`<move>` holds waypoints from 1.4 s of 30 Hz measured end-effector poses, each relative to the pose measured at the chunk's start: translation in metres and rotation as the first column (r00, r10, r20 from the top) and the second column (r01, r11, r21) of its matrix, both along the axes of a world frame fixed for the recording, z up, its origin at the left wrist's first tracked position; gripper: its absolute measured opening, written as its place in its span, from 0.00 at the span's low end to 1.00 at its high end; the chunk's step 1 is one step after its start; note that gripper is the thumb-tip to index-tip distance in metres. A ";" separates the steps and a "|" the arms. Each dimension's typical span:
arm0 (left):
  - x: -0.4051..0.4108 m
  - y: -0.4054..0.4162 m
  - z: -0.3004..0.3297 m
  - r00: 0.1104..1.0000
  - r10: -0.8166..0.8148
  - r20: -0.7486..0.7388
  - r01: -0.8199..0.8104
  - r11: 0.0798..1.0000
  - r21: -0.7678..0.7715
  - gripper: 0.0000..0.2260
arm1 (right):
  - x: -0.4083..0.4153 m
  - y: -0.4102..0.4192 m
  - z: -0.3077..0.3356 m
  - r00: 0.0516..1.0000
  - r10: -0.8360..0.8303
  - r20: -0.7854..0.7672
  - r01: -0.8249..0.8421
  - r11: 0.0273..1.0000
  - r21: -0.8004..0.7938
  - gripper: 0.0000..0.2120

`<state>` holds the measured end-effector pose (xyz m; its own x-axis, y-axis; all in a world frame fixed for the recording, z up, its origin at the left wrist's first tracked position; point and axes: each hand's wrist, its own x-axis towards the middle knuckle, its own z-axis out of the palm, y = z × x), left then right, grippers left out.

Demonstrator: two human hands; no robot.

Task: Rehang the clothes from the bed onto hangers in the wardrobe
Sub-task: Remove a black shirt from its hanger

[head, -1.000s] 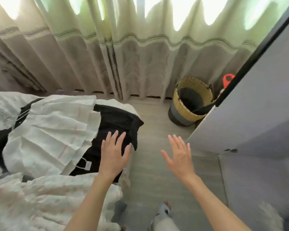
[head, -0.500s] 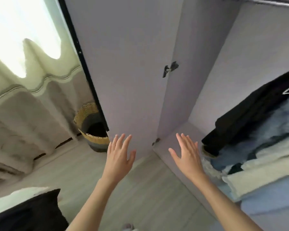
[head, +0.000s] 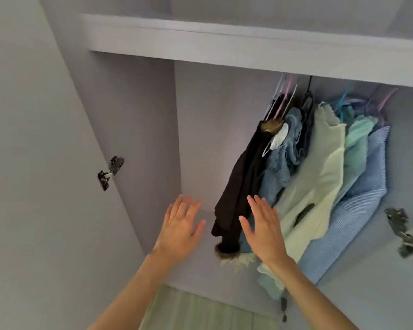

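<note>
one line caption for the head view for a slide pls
Two empty hands, left hand and right hand, reach into an open wardrobe toward hanging clothes.

No writing, label, brand, number or sign can be read anywhere in the view. A small white tag (head: 279,138) shows at the neck of the black garment (head: 242,184) hanging in the wardrobe (head: 224,41), but it is too blurred and small to make out any print.
</note>
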<state>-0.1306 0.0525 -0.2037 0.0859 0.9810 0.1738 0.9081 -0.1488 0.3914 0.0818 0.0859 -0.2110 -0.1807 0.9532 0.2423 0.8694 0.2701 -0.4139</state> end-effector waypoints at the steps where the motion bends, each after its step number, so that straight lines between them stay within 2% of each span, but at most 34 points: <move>1: 0.004 0.015 0.007 0.999 -0.026 0.026 0.026 1.000 0.000 0.32 | 0.002 0.010 0.007 0.999 -0.031 -0.009 0.032 0.999 0.031 0.34; 3: 0.015 0.043 0.017 0.995 -0.078 0.061 0.076 0.997 0.033 0.33 | 0.008 0.029 0.020 0.998 -0.066 -0.019 0.068 0.992 0.108 0.30; 7: 0.045 0.088 0.037 0.977 -0.157 0.143 0.152 0.987 0.045 0.25 | 0.019 0.071 0.050 0.995 -0.095 -0.030 0.099 0.966 0.239 0.26; 11: 0.072 0.125 0.052 0.922 -0.232 0.311 0.218 0.973 0.080 0.23 | 0.023 0.122 0.084 0.996 -0.071 -0.054 0.087 0.923 0.376 0.23; 15: 0.091 0.149 0.058 0.875 -0.211 0.435 0.176 0.977 0.120 0.22 | 0.022 0.156 0.110 0.990 0.034 0.135 -0.099 0.854 0.510 0.20; 17: 0.098 0.157 0.060 0.863 -0.207 0.460 0.154 0.976 0.151 0.21 | 0.023 0.170 0.112 0.973 0.063 0.221 -0.168 0.850 0.499 0.20; 21: 0.108 0.170 0.059 0.857 -0.168 0.487 0.108 0.983 0.149 0.18 | 0.042 0.185 0.097 0.964 0.056 0.259 -0.167 0.889 0.427 0.21; 31: 0.116 0.209 0.069 0.918 -0.041 0.394 -0.041 0.980 0.197 0.12 | 0.083 0.185 0.085 0.972 0.064 0.225 -0.168 0.859 0.484 0.18; 38: 0.131 0.253 0.092 0.919 0.085 0.385 -0.134 0.986 0.102 0.10 | 0.099 0.187 0.085 0.970 0.041 0.238 -0.149 0.876 0.459 0.18; 42: 0.130 0.248 0.096 0.905 0.070 0.420 -0.157 0.972 0.177 0.09 | 0.101 0.188 0.083 0.972 0.050 0.228 -0.154 0.871 0.467 0.17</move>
